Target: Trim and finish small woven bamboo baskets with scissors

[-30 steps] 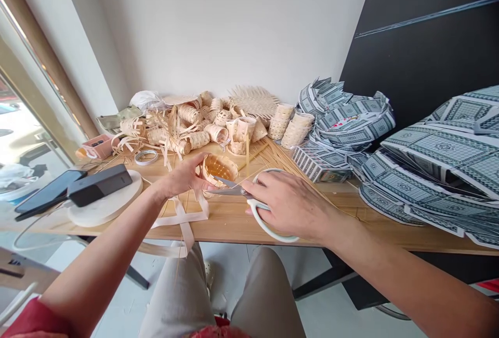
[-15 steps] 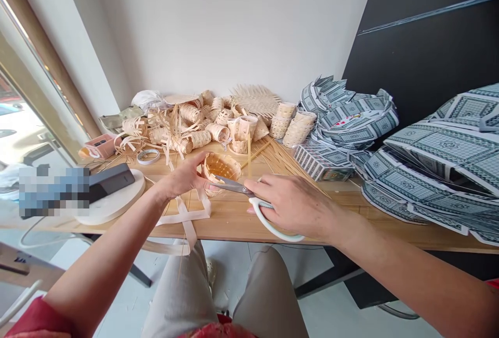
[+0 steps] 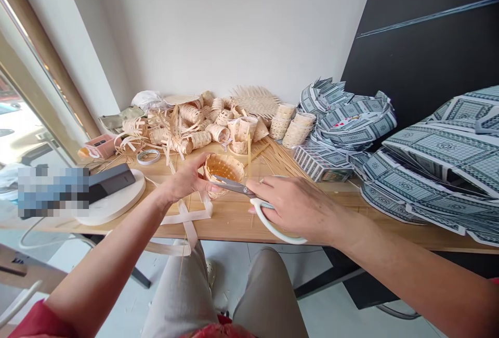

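A small woven basket [image 3: 230,168] is gripped at its left rim by my left hand [image 3: 187,176]. Its open mouth faces up and toward me. My right hand [image 3: 290,202] holds scissors [image 3: 268,223] with white handles and grey blades. The blades reach left across the basket's near rim, close to my left fingertips; whether they touch a strip there I cannot tell. A pale flat strip [image 3: 189,231] hangs in a loop below my left hand and past the table edge. One narrow strip [image 3: 249,156] stands upright just beyond the scissors.
Behind lie several woven tubes and baskets [image 3: 198,139] and loose thin strips [image 3: 286,158]. A tape roll [image 3: 148,156] and a round white board [image 3: 113,205] bearing a dark device [image 3: 111,179] are at left. Folded playing-card structures [image 3: 444,161] fill the right side of the wooden table [image 3: 234,223].
The basket and both hands have shifted very slightly to the right. The scissors remain across the basket's near rim, and both grips are the same.
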### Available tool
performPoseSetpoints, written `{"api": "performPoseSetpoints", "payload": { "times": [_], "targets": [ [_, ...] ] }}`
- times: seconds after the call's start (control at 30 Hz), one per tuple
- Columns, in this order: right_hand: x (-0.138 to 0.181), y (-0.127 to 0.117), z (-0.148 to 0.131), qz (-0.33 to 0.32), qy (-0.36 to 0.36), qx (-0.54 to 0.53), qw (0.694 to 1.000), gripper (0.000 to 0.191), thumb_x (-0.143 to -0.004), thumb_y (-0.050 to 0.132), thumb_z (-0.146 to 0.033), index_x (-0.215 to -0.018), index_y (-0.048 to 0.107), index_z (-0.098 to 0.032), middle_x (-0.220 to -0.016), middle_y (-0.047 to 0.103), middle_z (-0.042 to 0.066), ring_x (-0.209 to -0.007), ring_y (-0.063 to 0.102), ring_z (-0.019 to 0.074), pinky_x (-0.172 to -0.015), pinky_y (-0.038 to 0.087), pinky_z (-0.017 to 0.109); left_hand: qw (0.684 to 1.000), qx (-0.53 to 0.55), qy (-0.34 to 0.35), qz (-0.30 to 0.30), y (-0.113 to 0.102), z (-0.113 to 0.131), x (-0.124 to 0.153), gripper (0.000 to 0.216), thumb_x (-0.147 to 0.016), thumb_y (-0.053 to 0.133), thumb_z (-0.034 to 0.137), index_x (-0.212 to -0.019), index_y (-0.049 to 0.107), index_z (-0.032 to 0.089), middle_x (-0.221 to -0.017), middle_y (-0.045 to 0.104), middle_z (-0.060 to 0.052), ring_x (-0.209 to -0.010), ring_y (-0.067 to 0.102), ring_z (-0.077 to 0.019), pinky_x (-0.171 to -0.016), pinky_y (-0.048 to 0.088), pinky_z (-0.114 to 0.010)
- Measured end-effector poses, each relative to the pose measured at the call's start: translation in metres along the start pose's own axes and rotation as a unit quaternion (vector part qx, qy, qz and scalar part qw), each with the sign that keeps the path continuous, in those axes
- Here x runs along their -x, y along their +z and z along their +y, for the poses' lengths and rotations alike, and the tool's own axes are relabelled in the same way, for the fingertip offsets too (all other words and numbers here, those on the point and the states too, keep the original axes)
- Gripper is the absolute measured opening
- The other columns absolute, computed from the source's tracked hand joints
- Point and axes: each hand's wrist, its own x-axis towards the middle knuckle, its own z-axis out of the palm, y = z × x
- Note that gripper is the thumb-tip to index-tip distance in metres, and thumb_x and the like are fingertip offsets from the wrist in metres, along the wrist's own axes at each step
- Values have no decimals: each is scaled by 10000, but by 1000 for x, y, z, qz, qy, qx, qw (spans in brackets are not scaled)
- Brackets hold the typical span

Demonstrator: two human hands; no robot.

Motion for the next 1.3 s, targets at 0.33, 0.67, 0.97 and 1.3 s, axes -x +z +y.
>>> {"api": "performPoseSetpoints", "payload": {
  "times": [0.33, 0.67, 0.97, 1.3],
  "targets": [
    [-1, -1, -2, -20, -8, -7, 1000, 156, -826, 571, -240, -954, 581, -152, -746, 630, 27, -665, 583, 166, -557, 299, 267, 1000, 9, 15, -17, -3, -2, 2, 690, -523, 815, 261, -1135, 512, 160, -1052, 641, -69, -970, 590, -232, -774, 468, -298],
    [-1, -3, -4, -28, -7, 1, 1000, 154, -824, 564, -233, -953, 582, -150, -751, 640, 27, -661, 591, 168, -547, 294, 269, 1000, 1, 19, -18, -3, -5, 2, 692, -515, 818, 256, -1124, 505, 150, -1034, 640, -68, -928, 596, -217, -754, 471, -292],
    [1, -9, -3, -17, 1, -3, 1000, 131, -815, 581, -274, -912, 570, -187, -756, 621, 7, -697, 594, 191, -539, 260, 282, 1000, 11, 20, -8, 1, -2, 4, 598, -536, 815, 268, -1043, 518, 156, -963, 637, -43, -904, 600, -218, -737, 465, -280],
    [1, -6, -2, -15, 8, -26, 1000, 130, -812, 601, -290, -887, 550, -197, -780, 627, -1, -707, 597, 189, -543, 265, 282, 1000, 8, 18, 4, 5, -1, 4, 557, -532, 813, 227, -1002, 521, 165, -938, 620, -25, -872, 588, -192, -715, 458, -263]
  ]
}}
